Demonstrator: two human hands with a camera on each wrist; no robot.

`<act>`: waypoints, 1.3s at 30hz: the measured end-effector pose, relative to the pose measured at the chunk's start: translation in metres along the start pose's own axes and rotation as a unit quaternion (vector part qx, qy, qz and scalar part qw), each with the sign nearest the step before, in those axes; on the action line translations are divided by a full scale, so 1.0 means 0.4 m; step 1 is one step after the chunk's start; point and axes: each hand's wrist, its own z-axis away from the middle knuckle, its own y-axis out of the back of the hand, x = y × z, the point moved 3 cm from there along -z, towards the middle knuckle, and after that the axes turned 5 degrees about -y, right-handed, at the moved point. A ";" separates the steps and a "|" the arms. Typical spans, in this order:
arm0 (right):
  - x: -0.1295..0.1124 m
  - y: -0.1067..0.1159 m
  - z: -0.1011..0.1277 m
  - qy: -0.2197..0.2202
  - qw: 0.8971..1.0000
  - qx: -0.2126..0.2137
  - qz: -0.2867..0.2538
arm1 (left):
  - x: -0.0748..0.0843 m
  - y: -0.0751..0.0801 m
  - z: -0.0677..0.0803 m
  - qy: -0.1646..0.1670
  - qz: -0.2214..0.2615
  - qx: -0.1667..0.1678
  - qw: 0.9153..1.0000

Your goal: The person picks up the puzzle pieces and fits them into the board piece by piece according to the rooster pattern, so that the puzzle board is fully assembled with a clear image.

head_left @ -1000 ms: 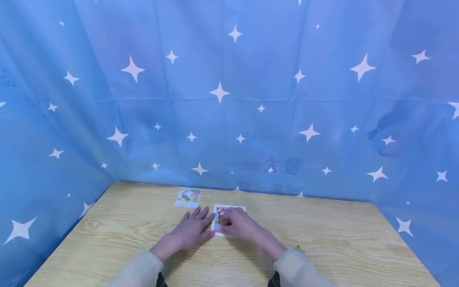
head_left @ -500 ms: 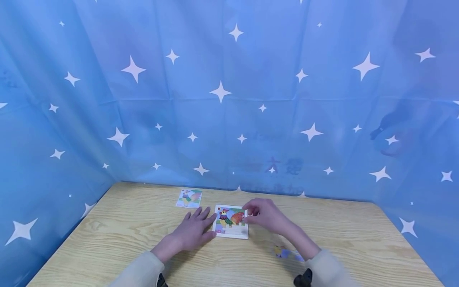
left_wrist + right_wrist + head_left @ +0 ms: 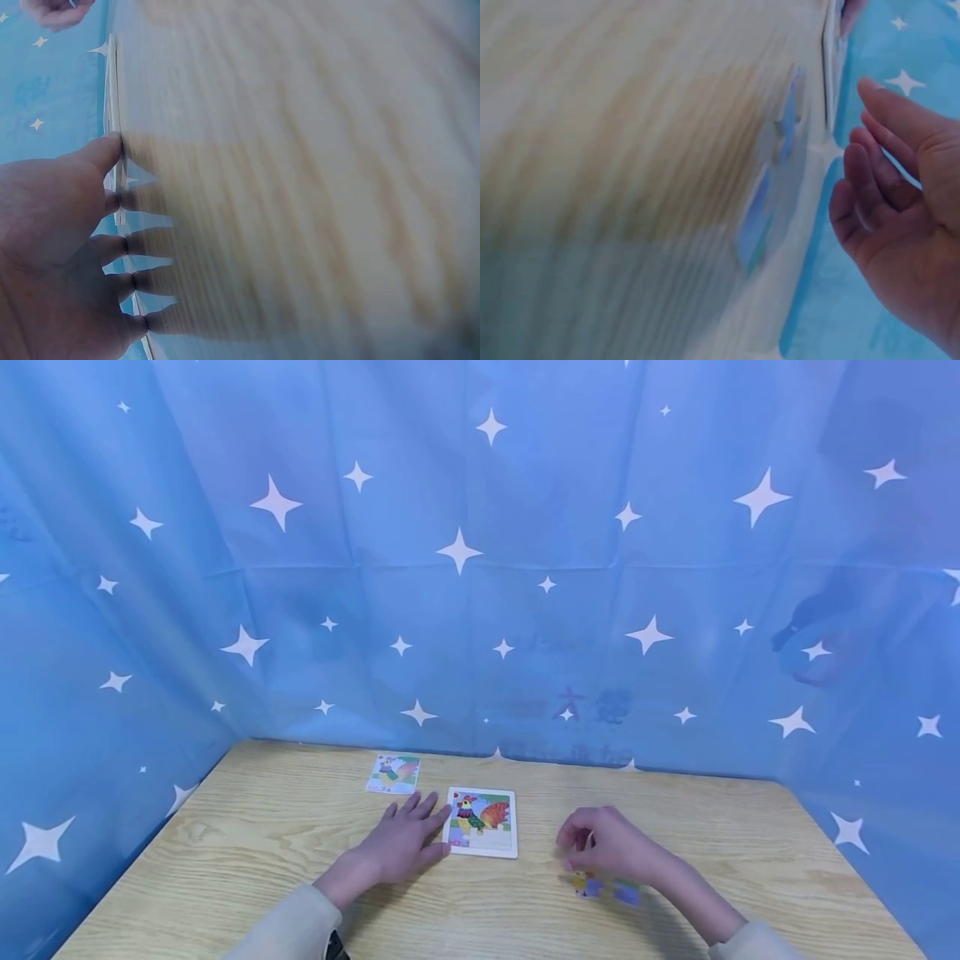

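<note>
A square jigsaw board (image 3: 492, 842) with a white border lies mid-table. It shows a colourful rooster picture, and a pale bare strip runs along its lower part. My left hand (image 3: 401, 842) rests on the table with its fingers spread, its thumb and index finger touching the board's left edge. To the right of the board, my right hand (image 3: 611, 845) hovers over loose jigsaw pieces. One piece (image 3: 588, 887) has yellow and purple on it; another piece (image 3: 627, 893) is purple and green. In the right wrist view, the right hand's fingers (image 3: 862, 176) are loosely bent and hold nothing.
A square card (image 3: 393, 775) with a paler rooster picture lies behind the left hand, near the table's back edge. A blue curtain (image 3: 465, 610) with white stars hangs behind and beside the wooden table (image 3: 262, 843).
My right hand has moved from over the board, past its right edge, to above the loose pieces, uncovering the rooster picture. My left hand has stayed at the board's left edge.
</note>
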 end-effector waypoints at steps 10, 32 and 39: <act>0.048 0.001 0.072 -0.003 1.000 0.002 -0.009 | -0.001 0.000 -0.001 0.005 0.003 -0.005 1.000; 0.083 -0.004 0.086 -0.024 1.000 -0.006 -0.008 | -0.012 -0.007 -0.006 -0.013 0.006 0.013 1.000; 0.075 -0.006 0.073 -0.025 0.999 -0.018 -0.031 | -0.005 -0.005 0.001 -0.013 0.004 0.011 1.000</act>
